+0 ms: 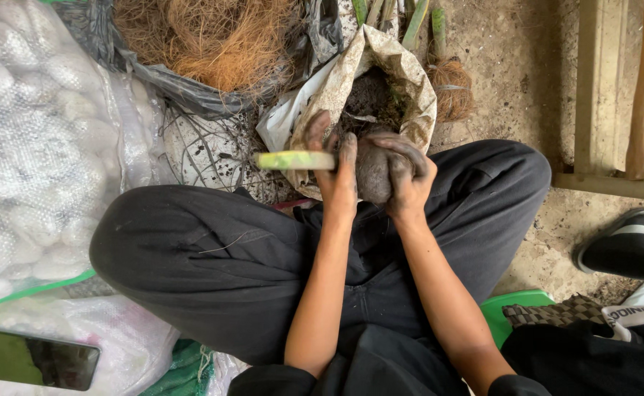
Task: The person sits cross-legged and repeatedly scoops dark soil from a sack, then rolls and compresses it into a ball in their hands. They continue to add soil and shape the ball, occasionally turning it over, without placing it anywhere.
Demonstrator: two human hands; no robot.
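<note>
My left hand (333, 165) and my right hand (406, 172) are both cupped around a dark ball of soil (373, 172), held above my lap. A pale green plant stalk (296, 160) sticks out of the ball to the left, passing my left fingers. Both hands are smeared with dirt. Just beyond them stands an open whitish sack of dark soil (373, 92). My legs in black trousers (212, 257) are folded beneath my arms.
A dark bag of brown coconut fibre (212, 40) sits at the top. A large clear sack of white wrapped lumps (36, 147) fills the left. A phone (34, 359) lies lower left. Wooden frame (615, 95) and another person's shoe (630, 249) are right.
</note>
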